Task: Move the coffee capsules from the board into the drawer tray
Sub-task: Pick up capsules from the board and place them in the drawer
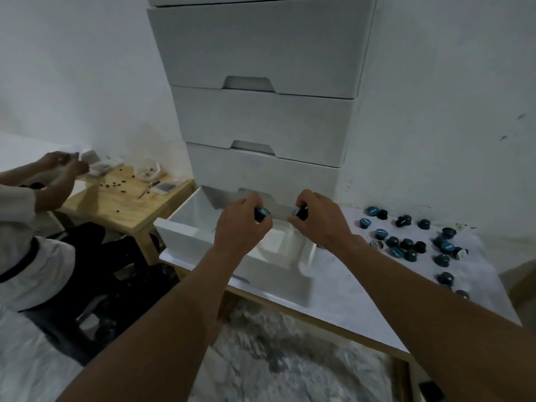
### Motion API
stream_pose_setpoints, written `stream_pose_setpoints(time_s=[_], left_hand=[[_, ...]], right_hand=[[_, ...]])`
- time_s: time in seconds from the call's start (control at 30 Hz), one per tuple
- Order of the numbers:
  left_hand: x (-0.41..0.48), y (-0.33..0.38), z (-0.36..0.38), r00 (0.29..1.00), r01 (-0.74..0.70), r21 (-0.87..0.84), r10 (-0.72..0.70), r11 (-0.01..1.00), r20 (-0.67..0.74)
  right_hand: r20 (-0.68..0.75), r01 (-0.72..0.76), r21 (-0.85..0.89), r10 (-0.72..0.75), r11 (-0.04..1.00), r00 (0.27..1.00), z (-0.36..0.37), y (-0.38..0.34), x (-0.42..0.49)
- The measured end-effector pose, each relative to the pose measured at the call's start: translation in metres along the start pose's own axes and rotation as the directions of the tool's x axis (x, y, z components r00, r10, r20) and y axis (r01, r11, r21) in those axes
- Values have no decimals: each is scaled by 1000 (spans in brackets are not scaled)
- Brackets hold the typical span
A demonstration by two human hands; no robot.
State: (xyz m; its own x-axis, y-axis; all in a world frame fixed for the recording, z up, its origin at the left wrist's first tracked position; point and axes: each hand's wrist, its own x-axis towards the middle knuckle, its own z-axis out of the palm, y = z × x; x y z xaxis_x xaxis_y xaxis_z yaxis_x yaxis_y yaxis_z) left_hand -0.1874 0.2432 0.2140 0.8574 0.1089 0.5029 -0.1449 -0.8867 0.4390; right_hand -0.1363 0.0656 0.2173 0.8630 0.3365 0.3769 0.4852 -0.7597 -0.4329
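capsules [406,245]: teal-blue, some black | drawer tray [174,227]: white | drawer unit [261,53]: pale grey-white | bench [348,285]: white, faintly mottled | side table [139,198]: light wood | floor [275,358]: grey-white mottled

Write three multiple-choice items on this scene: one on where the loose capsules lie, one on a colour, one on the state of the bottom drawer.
1. Where do the loose coffee capsules lie?
A. on the wooden side table
B. on the white board right of the open drawer
C. on top of the drawer unit

2. What colour is the top of the capsule held in the left hand?
A. red
B. yellow
C. blue

3. The bottom drawer is
A. pushed shut
B. pulled open
C. lifted out and turned over

Answers:
1 B: they lie scattered over the board at the right.
2 C: a blue top shows in the grip.
3 B: its white inside lies exposed under the left hand.
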Motion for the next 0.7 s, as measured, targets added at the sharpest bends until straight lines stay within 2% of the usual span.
stream_pose_setpoints(time_s=[0.23, 0.47, 0.7], left_hand=[[36, -83, -14, 987, 45, -126, -24, 991, 161], [58, -137, 2, 940, 59, -170, 3, 984, 341], [89, -176, 25, 850, 133, -84, -70, 988, 522]], right_hand=[[22, -140, 105, 138, 985, 990, 57, -40, 29], [127, -175, 42, 169, 984, 977, 108, -36, 58], [210, -182, 80, 162, 980, 964, 157, -22, 102]])
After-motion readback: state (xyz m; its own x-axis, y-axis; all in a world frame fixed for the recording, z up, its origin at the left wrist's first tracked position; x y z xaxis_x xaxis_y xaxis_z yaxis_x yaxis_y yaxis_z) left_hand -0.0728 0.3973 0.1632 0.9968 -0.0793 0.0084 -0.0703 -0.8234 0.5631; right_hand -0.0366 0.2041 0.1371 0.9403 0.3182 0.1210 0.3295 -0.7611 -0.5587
